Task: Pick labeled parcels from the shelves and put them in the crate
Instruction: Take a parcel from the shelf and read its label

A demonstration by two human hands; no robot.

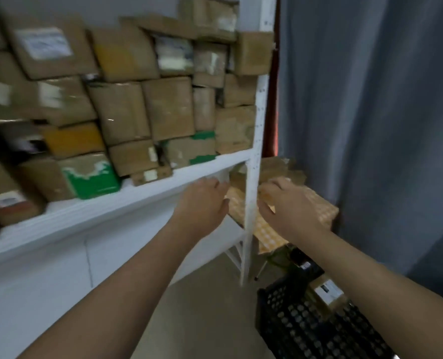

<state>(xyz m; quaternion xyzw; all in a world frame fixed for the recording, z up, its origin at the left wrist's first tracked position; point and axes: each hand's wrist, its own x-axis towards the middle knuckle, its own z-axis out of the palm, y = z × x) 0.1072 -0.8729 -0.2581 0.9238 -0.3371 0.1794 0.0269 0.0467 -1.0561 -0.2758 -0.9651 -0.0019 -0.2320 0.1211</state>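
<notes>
The left hand (202, 200) and right hand (286, 206) hang either side of the white shelf post (252, 141), fingers loose, below stacked brown parcels (163, 107). A black crate (287, 322) sits lower right.

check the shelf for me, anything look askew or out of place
Yes. The parcels on the shelf are piled unevenly, many tilted rather than square. The top-right box sticks out across the white upright. Blur hides finer damage.

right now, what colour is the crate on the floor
The crate is black with perforated walls; the head view shows it best.

A parcel storeroom: white shelving (137, 195) crammed with cardboard parcels (163, 107).
</notes>
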